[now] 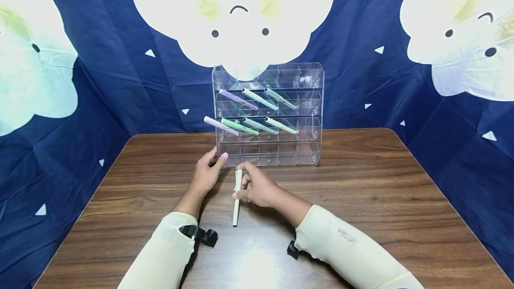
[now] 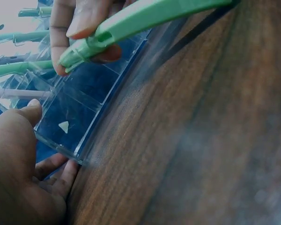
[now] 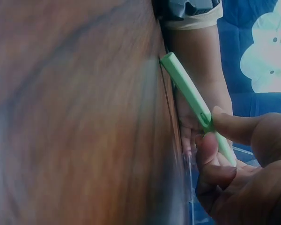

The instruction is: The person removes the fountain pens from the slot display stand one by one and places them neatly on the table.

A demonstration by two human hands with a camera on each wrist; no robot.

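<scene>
Pen (image 1: 236, 211), likely light, stiff and slick, sits before the acrylic rack (image 1: 269, 148), its clip end pinched in my right hand (image 1: 258, 186); my left hand (image 1: 206, 175) grips the rack's corner.

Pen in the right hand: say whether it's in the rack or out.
Out: the right hand holds the pen, its full length in front of the clear rack.

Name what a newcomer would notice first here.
The big upside-down cloud on the blue backdrop, above the clear rack, probably wins. Next, seven pastel pens slant in the rack's two middle rows. In front, the right hand pinches a light green pen, while the left hand holds the rack's lower left corner.
</scene>
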